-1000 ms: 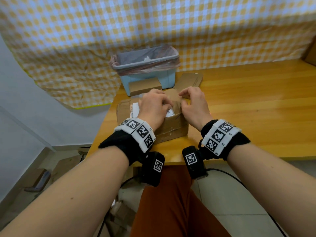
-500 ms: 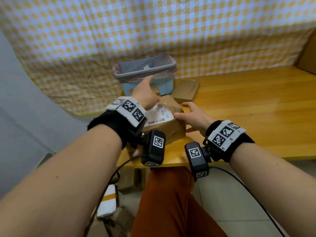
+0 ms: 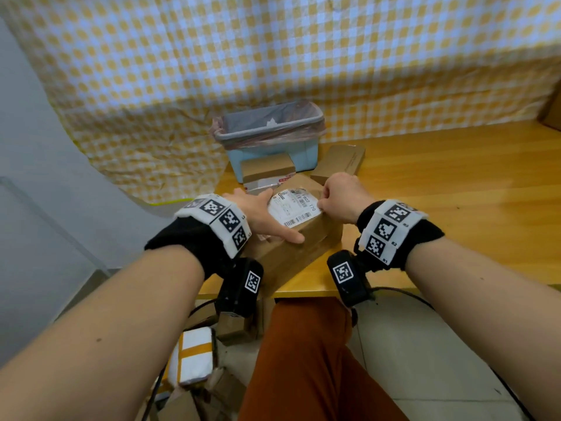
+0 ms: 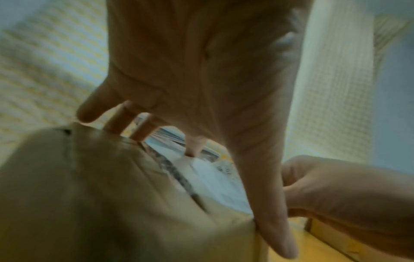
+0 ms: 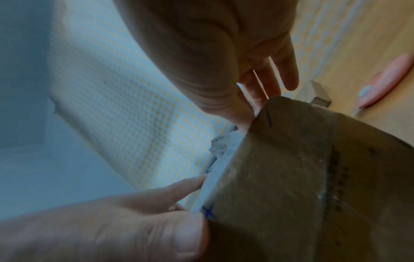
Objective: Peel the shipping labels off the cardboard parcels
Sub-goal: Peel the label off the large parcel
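At the centre of the head view you have the parcel (image 3: 299, 238) on the near edge of the table (image 3: 455, 208), its white shipping label (image 3: 296, 209) stuck across most of the top face. Your left hand (image 3: 261, 214) lies spread on it, fingers straight, pressing the box down and holding nothing. Your right hand (image 3: 340, 197) has its thumb and fingers curled at the label's right edge; the right wrist view shows a corner of paper lifted there, so by my reading the peel has only just begun.

I count three parcels on the table: this one, a small box (image 3: 268, 168) and a flat one (image 3: 341, 161) in front of the lined blue bin (image 3: 270, 138). Whether those two carry labels I cannot tell. More cartons lie on the floor at lower left, too cluttered to count.
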